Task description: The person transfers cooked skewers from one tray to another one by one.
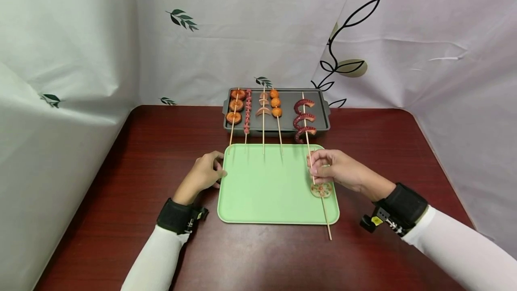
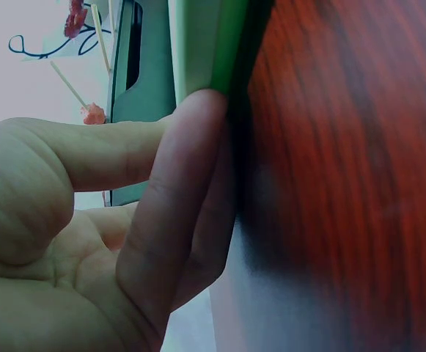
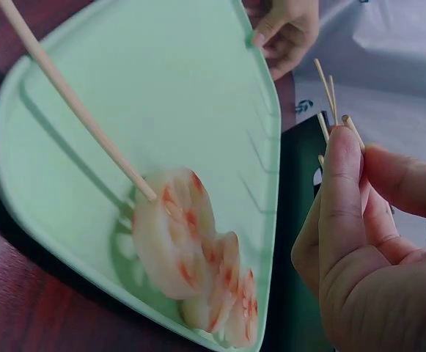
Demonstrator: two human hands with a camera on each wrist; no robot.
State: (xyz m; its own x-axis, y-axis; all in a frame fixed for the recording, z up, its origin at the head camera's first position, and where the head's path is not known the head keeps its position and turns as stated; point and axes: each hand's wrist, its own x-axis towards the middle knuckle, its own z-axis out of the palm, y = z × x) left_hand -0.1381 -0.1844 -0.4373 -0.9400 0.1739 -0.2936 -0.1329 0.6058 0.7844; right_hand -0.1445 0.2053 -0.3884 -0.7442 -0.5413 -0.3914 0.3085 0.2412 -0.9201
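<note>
A light green tray lies on the dark red table. On its right side is a skewer of lotus root slices, its bare stick running off the near edge. My right hand hovers just behind the slices and pinches a thin wooden stick between thumb and fingers. Whether that stick is the lotus skewer's or the octopus skewer's near end, I cannot tell. My left hand rests at the tray's left edge, fingers touching the rim.
Behind the green tray stands a dark grey grill pan holding several skewers: sausage rounds, small red pieces, fish-cake pieces, orange balls and octopus. Their sticks overhang the green tray's far edge. White cloth walls surround the table.
</note>
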